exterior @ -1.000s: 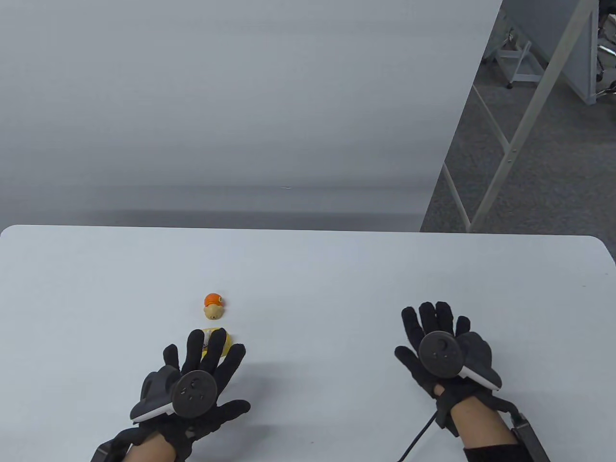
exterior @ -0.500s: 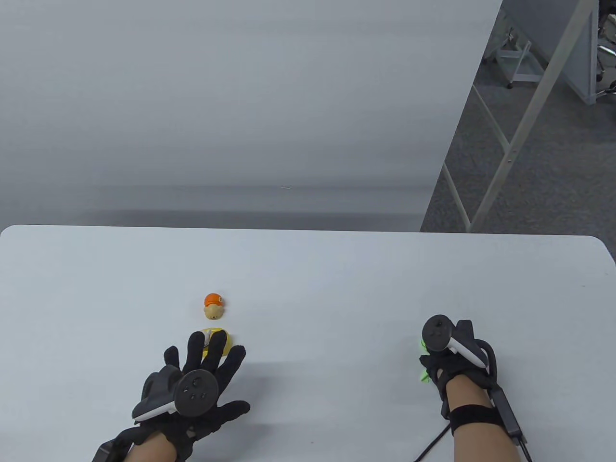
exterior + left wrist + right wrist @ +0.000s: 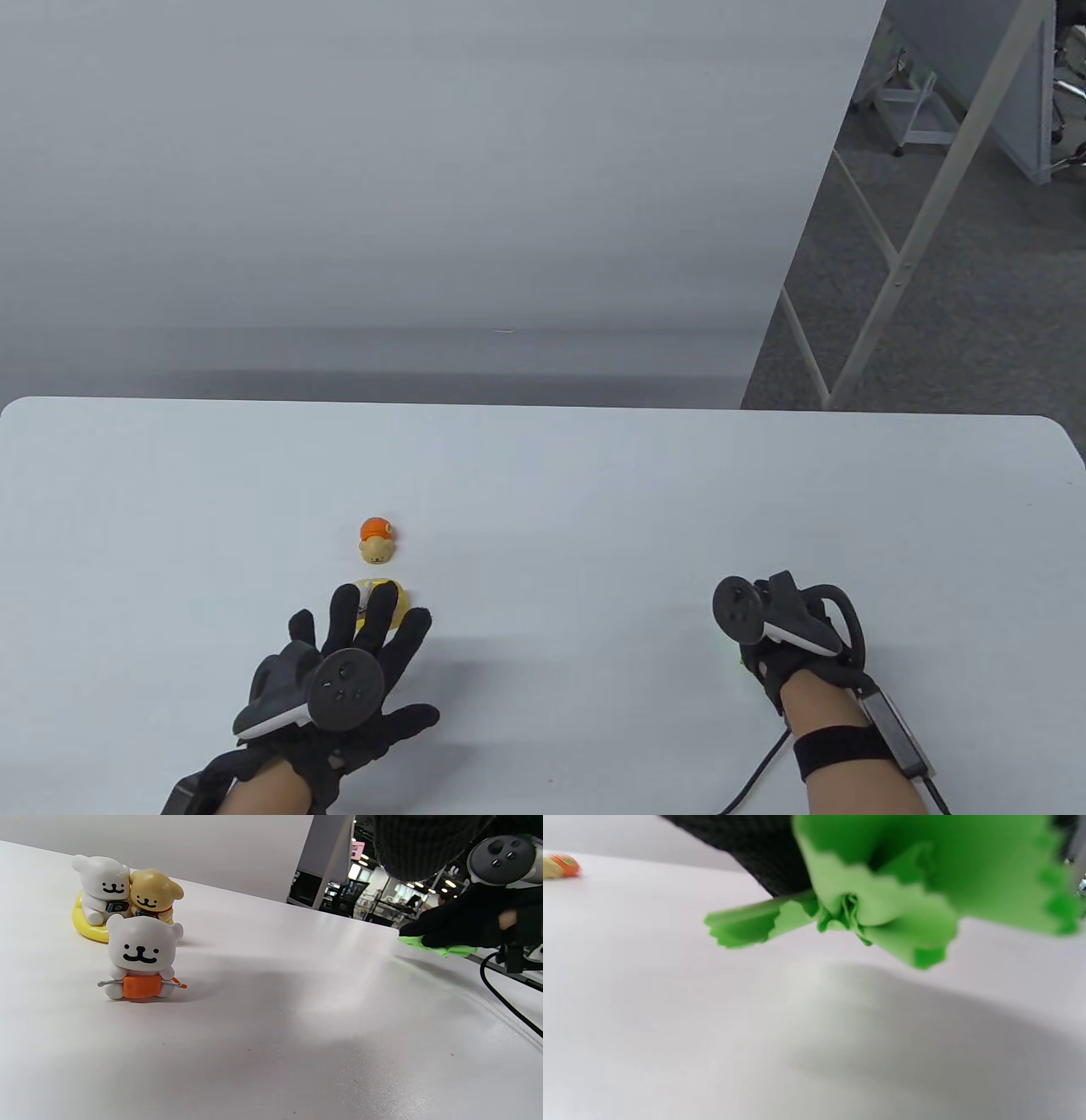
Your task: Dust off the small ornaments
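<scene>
My left hand (image 3: pixel 356 637) lies open with fingers spread over a yellow-based ornament (image 3: pixel 392 597). The left wrist view shows that ornament as a white and a tan bear on a yellow base (image 3: pixel 123 897). In front of it stands a white bear holding an orange block (image 3: pixel 140 961), which the table view does not show. A small tan-and-orange ornament (image 3: pixel 376 541) stands just beyond my left fingers. My right hand (image 3: pixel 776 632) is closed in a fist at the right and grips a bunched green cloth (image 3: pixel 882 878). Only a sliver of the cloth (image 3: pixel 742 658) shows under it in the table view.
The white table (image 3: pixel 543 475) has a rounded far edge with a grey wall behind it. A black cable (image 3: pixel 751 777) runs from my right wrist to the near edge. Metal frame legs (image 3: pixel 899 255) stand on the floor past the table's right side.
My right hand went from flat and spread on the table to a fist gathering the green cloth, and drew slightly nearer. My left hand and the ornaments have not moved.
</scene>
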Tool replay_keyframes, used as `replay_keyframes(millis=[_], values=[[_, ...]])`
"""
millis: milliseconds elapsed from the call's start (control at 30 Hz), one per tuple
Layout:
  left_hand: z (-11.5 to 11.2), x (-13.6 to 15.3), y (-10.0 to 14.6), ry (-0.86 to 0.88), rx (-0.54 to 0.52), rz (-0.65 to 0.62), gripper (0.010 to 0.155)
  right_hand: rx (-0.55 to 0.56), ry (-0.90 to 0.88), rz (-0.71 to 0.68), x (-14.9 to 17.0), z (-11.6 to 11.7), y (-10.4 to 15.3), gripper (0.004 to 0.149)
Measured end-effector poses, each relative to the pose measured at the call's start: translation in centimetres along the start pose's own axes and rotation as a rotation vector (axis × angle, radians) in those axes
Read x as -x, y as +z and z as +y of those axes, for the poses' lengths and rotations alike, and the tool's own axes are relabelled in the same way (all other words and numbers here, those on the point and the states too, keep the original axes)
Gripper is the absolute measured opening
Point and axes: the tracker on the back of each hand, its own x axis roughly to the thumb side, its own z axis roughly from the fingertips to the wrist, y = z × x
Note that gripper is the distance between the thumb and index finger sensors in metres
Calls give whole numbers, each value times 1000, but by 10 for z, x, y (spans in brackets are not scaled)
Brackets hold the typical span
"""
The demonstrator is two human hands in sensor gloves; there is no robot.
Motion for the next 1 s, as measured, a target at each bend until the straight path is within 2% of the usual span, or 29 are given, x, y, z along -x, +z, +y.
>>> replay_keyframes(millis=[167, 333, 500, 633, 733, 1000], values=[[0, 0, 0, 1, 7, 3, 95, 189, -3, -140, -31, -48, 29, 45], [0, 0, 1, 3, -3, 3, 95, 326, -56, -209, -60, -68, 62, 45], [0, 1, 0, 6, -6, 8, 95, 400, -187, -247, -79, -55, 79, 45], [0, 1, 0, 2, -4, 6, 95, 381, -225, -268, -84, -37, 77, 44], [1, 0, 0, -34, -3, 9, 95, 361, -227, -266, -83, -34, 76, 44], [32, 19, 12, -54, -185, -26, 94, 365, -264, -269, -80, -30, 78, 44]])
